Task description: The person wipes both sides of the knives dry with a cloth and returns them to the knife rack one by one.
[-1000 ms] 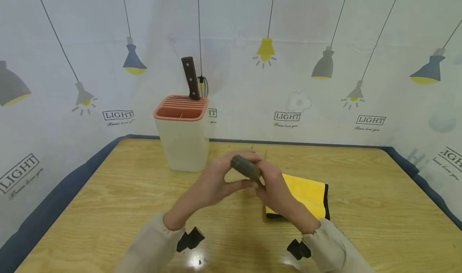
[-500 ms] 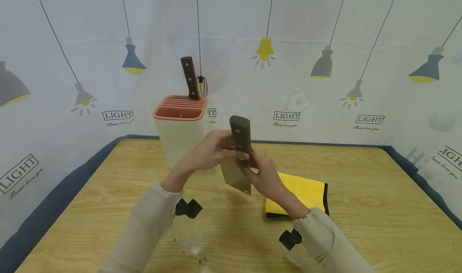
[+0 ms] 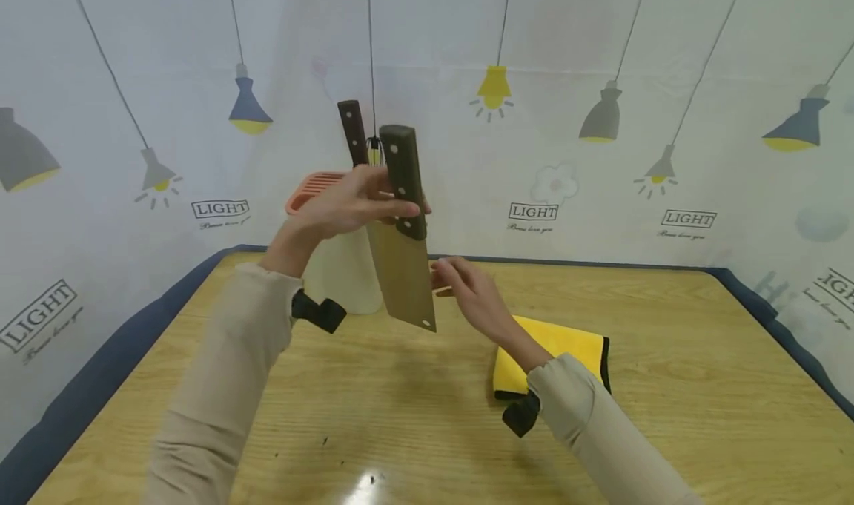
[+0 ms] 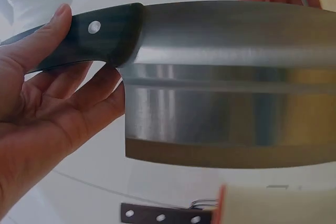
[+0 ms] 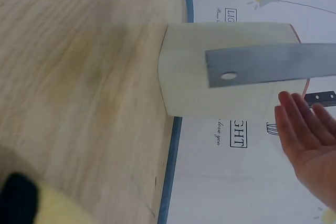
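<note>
My left hand [image 3: 343, 205] pinches the dark riveted handle of a cleaver [image 3: 403, 279] between thumb and fingers. The cleaver hangs blade down in front of a white knife holder [image 3: 343, 279] with an orange slotted top. In the left wrist view, the broad steel blade [image 4: 226, 82] spans the frame, and the thumb of my left hand [image 4: 47, 114] lies along the handle. My right hand [image 3: 470, 290] is just right of the blade, holding nothing; the right wrist view shows its fingers [image 5: 296, 121] nearly straight and apart from the blade. The cleaver and left hand partly hide the holder.
A second knife [image 3: 352, 130] stands in the holder, its dark handle up. Under my right forearm lies a folded yellow cloth [image 3: 560, 345] with black edging on the wooden table [image 3: 400, 416]. Behind the table hangs a curtain [image 3: 440, 119] printed with lamps.
The cleaver has risen and moved left toward the holder, turning from pointing at me to hanging blade down. My right hand has let go of it; the left hand keeps its hold.
</note>
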`<state>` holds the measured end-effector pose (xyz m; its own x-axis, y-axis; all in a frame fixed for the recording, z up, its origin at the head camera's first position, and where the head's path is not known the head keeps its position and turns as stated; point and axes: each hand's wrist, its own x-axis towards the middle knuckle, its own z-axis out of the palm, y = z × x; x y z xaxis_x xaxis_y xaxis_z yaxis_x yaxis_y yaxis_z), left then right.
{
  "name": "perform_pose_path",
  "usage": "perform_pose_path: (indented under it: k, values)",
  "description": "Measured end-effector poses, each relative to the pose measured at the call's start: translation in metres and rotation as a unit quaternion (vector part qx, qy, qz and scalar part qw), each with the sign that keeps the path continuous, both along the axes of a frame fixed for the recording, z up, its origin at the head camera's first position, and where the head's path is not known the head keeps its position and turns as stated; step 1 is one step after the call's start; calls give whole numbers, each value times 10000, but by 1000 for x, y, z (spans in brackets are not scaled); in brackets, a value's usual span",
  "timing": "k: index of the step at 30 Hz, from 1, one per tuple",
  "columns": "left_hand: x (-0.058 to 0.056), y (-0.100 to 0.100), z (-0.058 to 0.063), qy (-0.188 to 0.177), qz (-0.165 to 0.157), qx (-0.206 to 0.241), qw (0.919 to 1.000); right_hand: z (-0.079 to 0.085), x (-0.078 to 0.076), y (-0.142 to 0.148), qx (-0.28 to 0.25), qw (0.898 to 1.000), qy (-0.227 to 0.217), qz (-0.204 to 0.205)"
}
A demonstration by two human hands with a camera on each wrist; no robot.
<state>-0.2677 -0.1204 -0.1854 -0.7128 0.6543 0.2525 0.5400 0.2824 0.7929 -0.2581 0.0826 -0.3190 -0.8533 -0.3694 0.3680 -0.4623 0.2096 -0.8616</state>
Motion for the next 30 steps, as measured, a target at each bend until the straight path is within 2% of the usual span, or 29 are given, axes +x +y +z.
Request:
perform_pose_path:
  k: [6, 11, 16, 22, 30]
  values:
    - [-3, -20, 43, -123, 477, -152, 9987, 11, -22, -18, -302, 9955, -852, -289]
    - [-3, -33, 81, 325, 995, -503, 9932, 21, -34, -35, -155, 9860, -1640, -262]
    - [-8, -41, 110, 538, 1466, -516, 9864, 33, -42, -52, -109, 9794, -1975, -397]
    - [-17, -45, 127, 723, 1860, -396, 9791, 44, -45, -72, 16, 9735, -2235, -475]
    - [-30, -46, 129, 946, 2241, -730, 9672, 57, -47, -92, 364, 9714, -2323, -343]
